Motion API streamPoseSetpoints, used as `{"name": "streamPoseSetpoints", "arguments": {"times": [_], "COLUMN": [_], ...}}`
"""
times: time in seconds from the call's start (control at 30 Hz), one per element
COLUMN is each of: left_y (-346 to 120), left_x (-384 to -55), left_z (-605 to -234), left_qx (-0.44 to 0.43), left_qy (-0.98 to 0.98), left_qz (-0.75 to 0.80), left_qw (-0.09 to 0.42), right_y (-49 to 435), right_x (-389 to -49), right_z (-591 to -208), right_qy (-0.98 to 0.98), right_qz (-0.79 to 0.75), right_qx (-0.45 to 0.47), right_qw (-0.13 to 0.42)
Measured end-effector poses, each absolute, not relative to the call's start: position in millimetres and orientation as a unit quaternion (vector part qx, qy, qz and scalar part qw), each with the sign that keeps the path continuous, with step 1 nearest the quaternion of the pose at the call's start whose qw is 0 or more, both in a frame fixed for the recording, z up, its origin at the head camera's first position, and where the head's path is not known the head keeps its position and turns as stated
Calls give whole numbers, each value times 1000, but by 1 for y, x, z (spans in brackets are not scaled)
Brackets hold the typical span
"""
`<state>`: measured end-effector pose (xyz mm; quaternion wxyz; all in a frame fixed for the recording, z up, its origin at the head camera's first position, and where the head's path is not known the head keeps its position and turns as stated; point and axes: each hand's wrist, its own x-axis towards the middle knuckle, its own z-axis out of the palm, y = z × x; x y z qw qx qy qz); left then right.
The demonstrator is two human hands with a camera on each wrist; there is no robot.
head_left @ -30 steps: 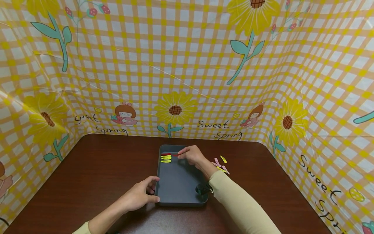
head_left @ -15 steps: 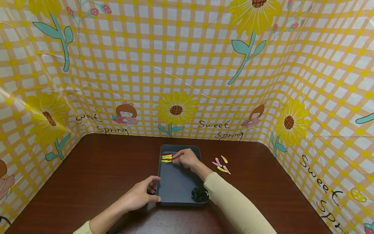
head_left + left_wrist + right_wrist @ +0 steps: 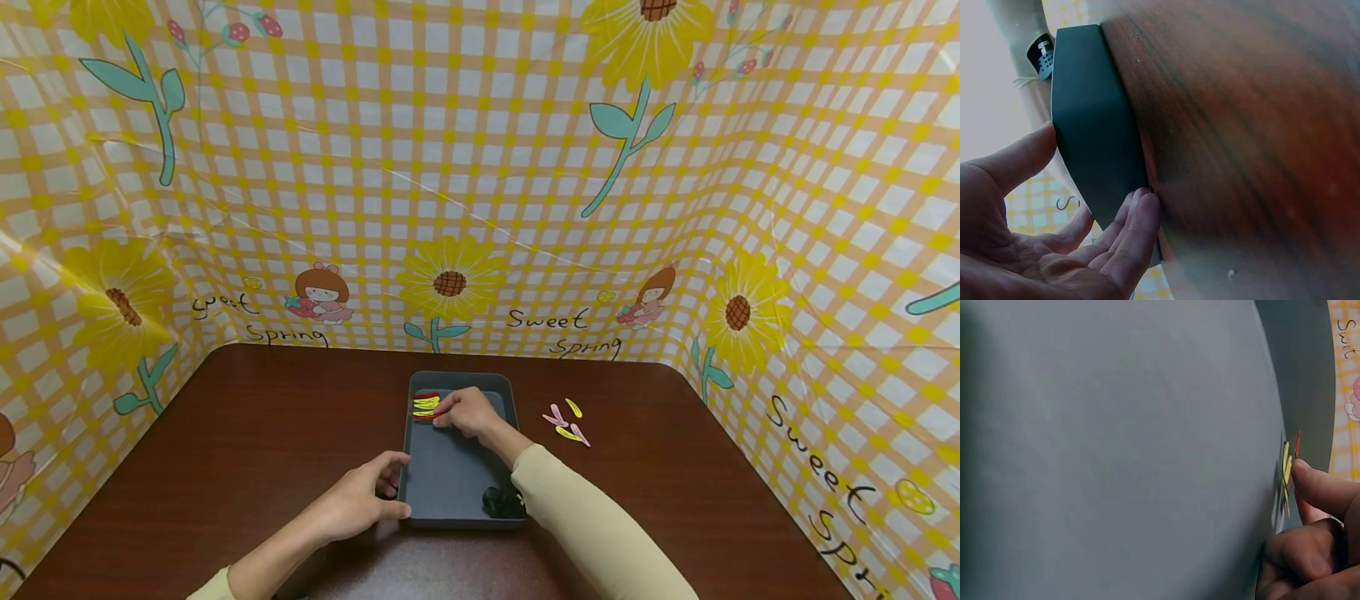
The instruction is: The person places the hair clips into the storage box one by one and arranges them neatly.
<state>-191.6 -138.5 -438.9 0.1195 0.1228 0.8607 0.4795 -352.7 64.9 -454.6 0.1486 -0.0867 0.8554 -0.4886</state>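
Note:
My right hand (image 3: 474,412) is over the far left part of a dark grey tray (image 3: 448,477), pinching a red hair clip (image 3: 1298,444) between thumb and finger. That clip lies just on the near side of several yellow hair clips (image 3: 426,403) set in a column, with more red (image 3: 427,395) at the column's far end. In the right wrist view, fingers cover part of the held clip. At the tray's left side, my left hand (image 3: 352,502) touches the outer wall (image 3: 1094,119), thumb at the rim and fingertips low down.
Right of the tray, loose yellow and pink hair clips (image 3: 567,433) lie on the brown wooden table (image 3: 637,467). A checked, flower-printed cloth (image 3: 480,208) walls the table at the back and sides. A black wrist camera (image 3: 501,502) hangs over the tray's near right corner.
My right hand has moved nearer and to the left with the red hair clip, from the column's far end to its near end. My left hand stays at the tray wall.

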Motion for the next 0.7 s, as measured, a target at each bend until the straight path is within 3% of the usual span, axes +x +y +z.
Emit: {"name": "streamPoseSetpoints", "arguments": {"times": [0.7], "left_y": [-138], "left_x": [-192], "left_z": [-439], "left_qx": [125], "left_qy": [861], "left_qz": [479], "left_qw": [120], "right_y": [59], "right_x": [-350], "right_z": [-458], "right_qy": [867], "right_qz": [-475], "right_qx": [-74], "right_qw": [128]}}
